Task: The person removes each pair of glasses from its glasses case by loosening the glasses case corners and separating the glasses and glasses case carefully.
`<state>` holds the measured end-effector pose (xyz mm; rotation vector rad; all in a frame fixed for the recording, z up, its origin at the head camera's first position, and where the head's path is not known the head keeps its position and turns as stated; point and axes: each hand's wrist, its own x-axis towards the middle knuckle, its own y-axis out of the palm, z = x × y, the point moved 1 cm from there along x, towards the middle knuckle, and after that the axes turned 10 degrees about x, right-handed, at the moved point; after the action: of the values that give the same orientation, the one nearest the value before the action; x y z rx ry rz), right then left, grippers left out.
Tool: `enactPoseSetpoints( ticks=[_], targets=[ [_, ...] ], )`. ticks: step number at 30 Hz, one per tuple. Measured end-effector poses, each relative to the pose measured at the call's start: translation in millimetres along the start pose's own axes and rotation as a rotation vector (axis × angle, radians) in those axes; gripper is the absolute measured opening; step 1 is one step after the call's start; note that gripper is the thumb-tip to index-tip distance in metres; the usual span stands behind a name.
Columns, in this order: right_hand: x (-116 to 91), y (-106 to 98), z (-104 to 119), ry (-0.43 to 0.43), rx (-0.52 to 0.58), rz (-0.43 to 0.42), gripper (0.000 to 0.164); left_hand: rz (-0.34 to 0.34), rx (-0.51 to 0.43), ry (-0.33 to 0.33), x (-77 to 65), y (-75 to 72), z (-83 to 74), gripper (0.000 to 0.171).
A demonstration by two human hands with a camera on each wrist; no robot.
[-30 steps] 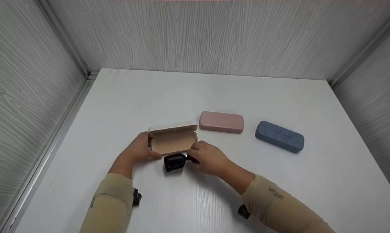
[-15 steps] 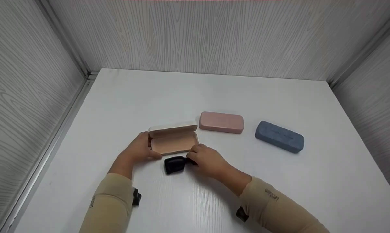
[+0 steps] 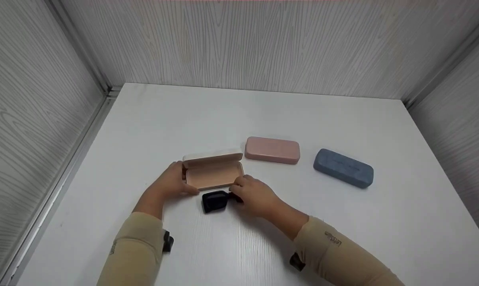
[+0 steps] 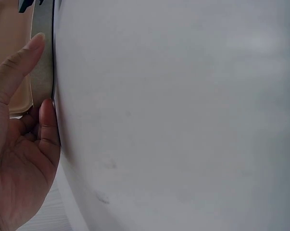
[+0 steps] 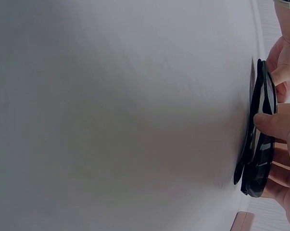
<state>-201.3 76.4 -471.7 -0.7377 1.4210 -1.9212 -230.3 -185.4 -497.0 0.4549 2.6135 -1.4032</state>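
An open glasses case (image 3: 214,176) with a tan lining lies on the table, its lid raised at the back. My left hand (image 3: 171,182) holds the case's left end; in the left wrist view, the thumb lies against the front wall and the other fingers curl at the end. Just in front of the case, my right hand (image 3: 257,196) pinches a pair of black sunglasses (image 3: 214,201). In the right wrist view, the thumb presses one side of the sunglasses (image 5: 261,166) and fingers lie behind them. In the head view, the right hand hides part of the sunglasses.
A closed pink glasses case (image 3: 272,150) lies right of the open one. Farther right is a closed blue glasses case (image 3: 343,168), set at a slant. Wood-grained panels (image 3: 263,47) wall the white table (image 3: 207,119) at the back and sides.
My right hand and the sunglasses have shifted slightly toward me, and the sunglasses' visible lens has turned a little. The left hand and the open case have stayed put.
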Motion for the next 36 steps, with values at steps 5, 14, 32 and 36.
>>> enactPoseSetpoints(
  ticks=[5, 14, 32, 36],
  targets=[
    [0, -1, -2, -0.003, 0.005, 0.005, 0.028, -0.003, 0.008, -0.009, 0.2, -0.1, 0.8, 0.094],
    [5, -17, -13, 0.018, 0.106, -0.079, 0.041, -0.008, 0.033, -0.008, -1.0, 0.7, -0.9, 0.089],
    [58, -46, -61, 0.465, 0.659, -0.271, 0.033, -0.016, 0.007, -0.007, -2.2, -0.7, -1.8, 0.093],
    [65, -42, -64, 0.516, 0.715, -0.215, 0.039, -0.019, 0.015, -0.009, -0.4, 0.3, -0.7, 0.094]
  ],
)
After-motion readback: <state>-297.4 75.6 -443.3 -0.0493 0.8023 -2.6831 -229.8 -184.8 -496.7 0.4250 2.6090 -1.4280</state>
